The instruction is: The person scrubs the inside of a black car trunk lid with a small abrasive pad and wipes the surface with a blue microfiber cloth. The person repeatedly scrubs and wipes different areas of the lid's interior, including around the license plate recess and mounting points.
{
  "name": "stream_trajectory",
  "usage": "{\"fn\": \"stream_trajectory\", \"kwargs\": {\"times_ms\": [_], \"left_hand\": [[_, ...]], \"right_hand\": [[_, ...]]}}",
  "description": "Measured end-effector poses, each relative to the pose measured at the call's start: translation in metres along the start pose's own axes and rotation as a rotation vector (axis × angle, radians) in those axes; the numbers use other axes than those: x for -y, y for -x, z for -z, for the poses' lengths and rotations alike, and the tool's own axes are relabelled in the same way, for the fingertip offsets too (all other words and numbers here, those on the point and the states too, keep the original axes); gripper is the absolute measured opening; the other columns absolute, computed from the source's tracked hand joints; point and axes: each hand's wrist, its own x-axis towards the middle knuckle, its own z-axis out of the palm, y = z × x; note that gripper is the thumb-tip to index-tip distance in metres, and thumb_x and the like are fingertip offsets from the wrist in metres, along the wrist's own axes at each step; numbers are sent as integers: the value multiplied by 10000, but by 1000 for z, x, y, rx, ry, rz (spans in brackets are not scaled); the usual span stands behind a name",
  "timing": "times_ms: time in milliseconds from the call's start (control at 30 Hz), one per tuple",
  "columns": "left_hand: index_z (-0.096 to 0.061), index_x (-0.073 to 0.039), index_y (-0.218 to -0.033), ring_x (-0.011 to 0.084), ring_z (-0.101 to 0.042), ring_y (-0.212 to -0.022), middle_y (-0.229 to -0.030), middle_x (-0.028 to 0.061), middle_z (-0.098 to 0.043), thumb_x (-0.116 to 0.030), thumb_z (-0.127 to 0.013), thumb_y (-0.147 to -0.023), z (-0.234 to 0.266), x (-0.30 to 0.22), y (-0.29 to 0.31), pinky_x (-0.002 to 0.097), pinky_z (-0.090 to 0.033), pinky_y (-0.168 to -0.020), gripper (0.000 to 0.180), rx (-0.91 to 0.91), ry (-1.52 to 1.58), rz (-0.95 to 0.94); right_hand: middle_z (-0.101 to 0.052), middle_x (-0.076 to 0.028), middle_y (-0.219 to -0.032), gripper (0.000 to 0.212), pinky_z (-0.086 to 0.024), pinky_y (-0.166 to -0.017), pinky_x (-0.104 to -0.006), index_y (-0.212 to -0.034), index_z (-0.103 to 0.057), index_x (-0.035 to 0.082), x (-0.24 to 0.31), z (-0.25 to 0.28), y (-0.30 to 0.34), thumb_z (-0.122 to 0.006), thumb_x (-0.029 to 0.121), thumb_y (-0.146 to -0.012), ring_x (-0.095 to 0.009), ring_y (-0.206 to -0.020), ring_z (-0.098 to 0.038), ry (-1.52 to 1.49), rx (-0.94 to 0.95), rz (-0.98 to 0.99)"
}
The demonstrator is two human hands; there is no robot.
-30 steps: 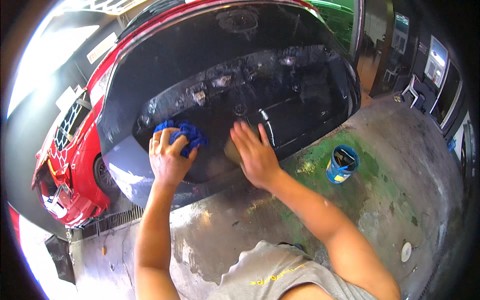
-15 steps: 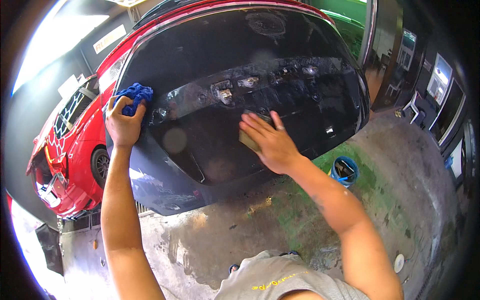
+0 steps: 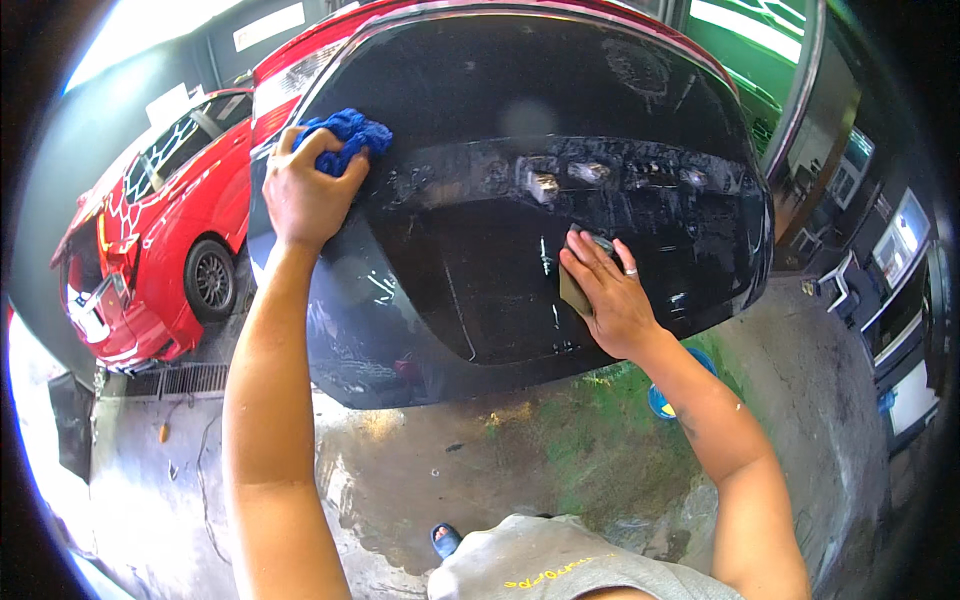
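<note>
A dark, wet-looking car tailgate (image 3: pixel 450 90) fills the upper middle, with streaks and several rough cut-outs across its band. At its upper left edge, my left hand (image 3: pixel 310 205) is closed around a crumpled blue cloth (image 3: pixel 352 138), resting against the panel. Lower on the panel, right of centre, my right hand (image 3: pixel 615 305) lies with fingers together over a tan piece of sandpaper (image 3: pixel 571 290), pressing it to the surface. Most of the sandpaper is hidden under the fingers; a dark edge shows beyond the fingertips.
A red car (image 3: pixel 160 220) with its rear opened up stands at the left. Partly behind my right forearm is a blue bucket (image 3: pixel 660 402) on the stained floor (image 3: pixel 480 450). A floor drain grate (image 3: pixel 180 380) lies left, and a white chair (image 3: pixel 842 285) stands right.
The view has swung, so the tailgate sits further right. My left hand with the cloth is higher along the panel edge; my right hand has shifted slightly on the surface with the sandpaper.
</note>
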Motion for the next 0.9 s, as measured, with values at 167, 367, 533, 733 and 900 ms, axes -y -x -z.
{"fn": "stream_trajectory", "kwargs": {"times_ms": [167, 367, 533, 733, 900], "left_hand": [[-805, -118, -968, 413, -709, -1126, -1159, 166, -726, -353, -919, -785, 3, -2, 2, 522, -572, -964, 319, 102, 5, 75], [-796, -125, -968, 412, -698, -1170, -1211, 156, -721, -384, -909, -796, 8, 11, 3, 522, -562, -996, 331, 58, 9, 49], [-799, -118, -957, 406, -682, -1203, -1190, 149, -716, -387, -911, -787, 3, -2, 2, 523, -554, -1014, 338, 93, 22, 95], [-800, -126, -963, 408, -684, -1187, -1179, 150, -718, -376, -909, -783, 7, 10, 4, 518, -556, -1014, 327, 90, 21, 62], [-805, -137, -965, 409, -688, -1218, -1221, 169, -732, -390, -913, -781, 0, 1, 6, 509, -562, -1031, 331, 72, 37, 63]], "right_hand": [[-566, -204, -1657, 595, -299, -1314, -551, -1535, -597, -18, 77, -34, -94, -618, 183, -975, -332, -1580, -501, -99, -156, 144], [-480, -123, -1743, 694, -272, -1335, -558, -1629, -519, 64, 16, 0, -68, -664, 144, -955, -257, -1639, -419, -10, 66, 162], [-515, -228, -1693, 640, -289, -1344, -533, -1578, -553, -15, 39, -19, -84, -645, 123, -959, -361, -1608, -457, -78, -81, 191], [-446, -177, -1756, 678, -231, -1363, -545, -1623, -508, 22, 67, -29, -97, -688, 250, -1011, -307, -1651, -393, -95, -8, 277], [-446, -162, -1757, 669, -228, -1357, -569, -1639, -491, 40, 78, -25, -45, -691, 290, -1051, -296, -1646, -402, -67, -37, 129]]}}
